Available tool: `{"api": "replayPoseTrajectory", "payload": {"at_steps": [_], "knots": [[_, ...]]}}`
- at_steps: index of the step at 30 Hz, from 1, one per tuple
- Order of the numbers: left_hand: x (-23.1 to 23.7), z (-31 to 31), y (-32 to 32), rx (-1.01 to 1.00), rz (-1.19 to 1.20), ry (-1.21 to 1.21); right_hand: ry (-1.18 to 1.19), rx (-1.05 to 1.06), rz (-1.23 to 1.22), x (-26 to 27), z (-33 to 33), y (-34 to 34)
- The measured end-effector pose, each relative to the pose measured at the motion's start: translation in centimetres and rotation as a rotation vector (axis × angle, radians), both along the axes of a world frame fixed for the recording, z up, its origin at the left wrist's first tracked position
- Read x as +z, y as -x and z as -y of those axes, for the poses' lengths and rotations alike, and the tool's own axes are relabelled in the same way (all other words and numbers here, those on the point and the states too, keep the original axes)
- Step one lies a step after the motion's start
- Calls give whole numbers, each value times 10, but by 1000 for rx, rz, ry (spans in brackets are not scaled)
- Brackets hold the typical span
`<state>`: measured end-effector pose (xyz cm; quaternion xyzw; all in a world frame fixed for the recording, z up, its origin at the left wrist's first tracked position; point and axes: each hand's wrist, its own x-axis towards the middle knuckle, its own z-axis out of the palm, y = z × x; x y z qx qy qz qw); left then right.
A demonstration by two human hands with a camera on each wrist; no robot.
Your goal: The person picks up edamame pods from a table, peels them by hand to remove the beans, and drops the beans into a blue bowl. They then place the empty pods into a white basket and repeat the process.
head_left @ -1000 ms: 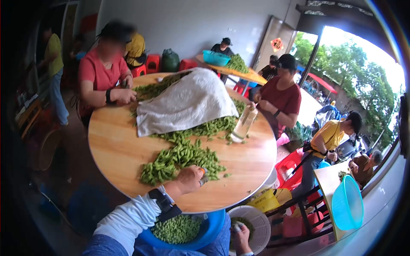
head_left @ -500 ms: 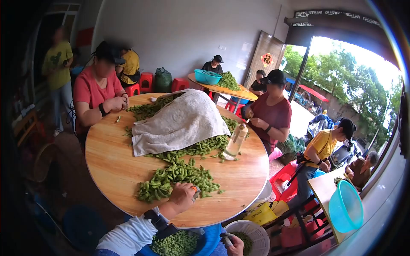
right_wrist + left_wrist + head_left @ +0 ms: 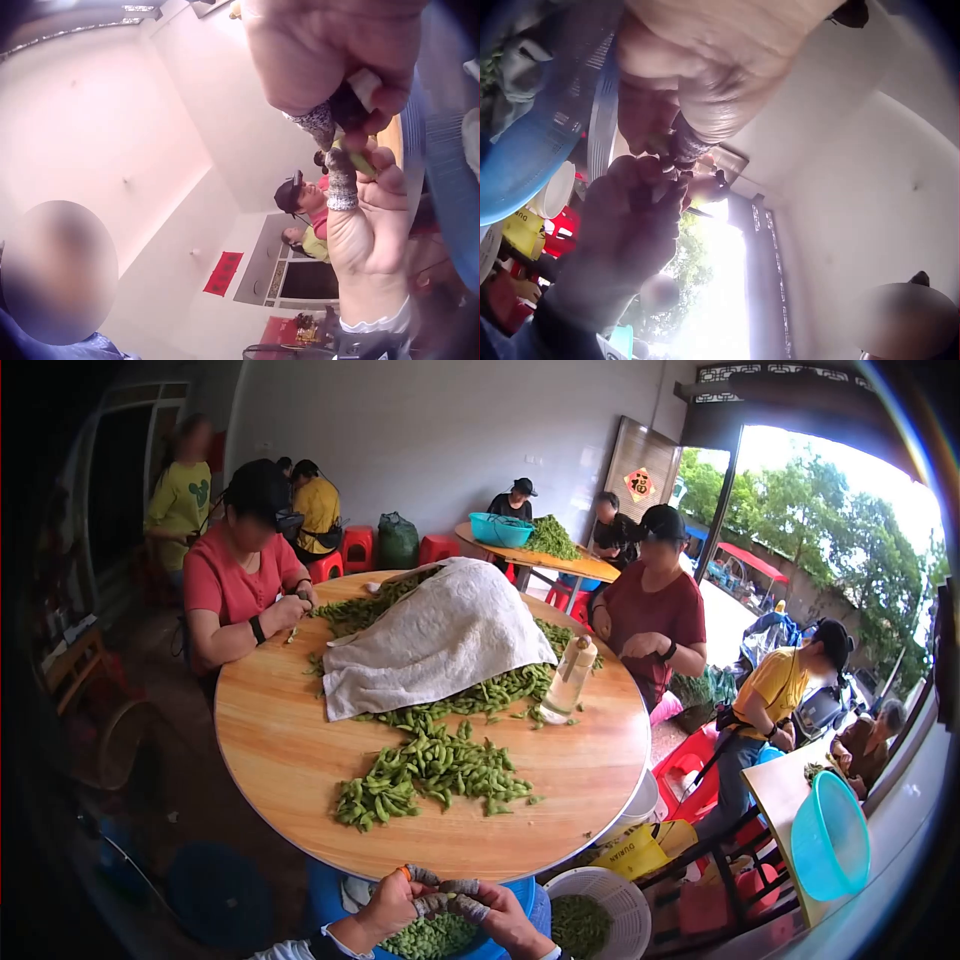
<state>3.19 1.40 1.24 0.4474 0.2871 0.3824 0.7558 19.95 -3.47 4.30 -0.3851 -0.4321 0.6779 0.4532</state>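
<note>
My left hand [image 3: 388, 908] and right hand [image 3: 510, 922] meet fingertip to fingertip over a blue basin [image 3: 318, 890] of shelled green beans [image 3: 430, 938]. Grey knitted covers wrap both thumbs and some fingers; an orange band shows on the left hand. Between the hands, a green edamame pod [image 3: 363, 162] shows in the right wrist view. The left thumb and fingers pinch it, and the right thumb and fingers grip its other end, partly hiding it. Beyond the hands, a loose pile of edamame pods [image 3: 430, 770] lies on the round wooden table [image 3: 290, 780].
A white towel [image 3: 440, 635] covers a larger pod heap, with a clear bottle [image 3: 568, 680] to its right. Beside the basin stands a white basket [image 3: 625, 905] with green husks inside. Two people in red tops sit across the table; a yellow bag [image 3: 635, 852] is at right.
My left hand has come back from the pod pile to above the blue basin. The right hand has moved left from the white basket and met it, with a pod between them.
</note>
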Motion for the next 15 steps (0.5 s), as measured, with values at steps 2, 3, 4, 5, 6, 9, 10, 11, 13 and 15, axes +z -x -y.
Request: {"api": "replayPoseTrajectory", "payload": {"at_steps": [2,3,4,5,6,9,10,11,13,15], "knots": [[-3,4,-1,9,-14,40,35,11,17,-9,-2,-1],[-8,5,0,2,-45,41,-4,37,-3,-11,-3,-3],[-11,7,0,-5,-77,45,-40,63,-23,-14,-4,-6],[-11,8,-1,-69,-87,78,-70,89,-45,-15,-2,-7],[-6,9,-2,-130,-98,119,-144,94,-40,-9,-2,-6],[-12,16,6,-307,-210,84,-123,56,-43,-15,1,-7],[-10,20,8,-298,-226,57,-113,34,-33,-14,2,-6],[-4,23,8,-280,-212,90,-103,44,-6,-15,4,-7],[5,15,16,-452,-469,-146,-78,45,27,-15,3,-6],[12,21,11,-299,-378,-296,-71,-3,29,-20,7,-6]]}}
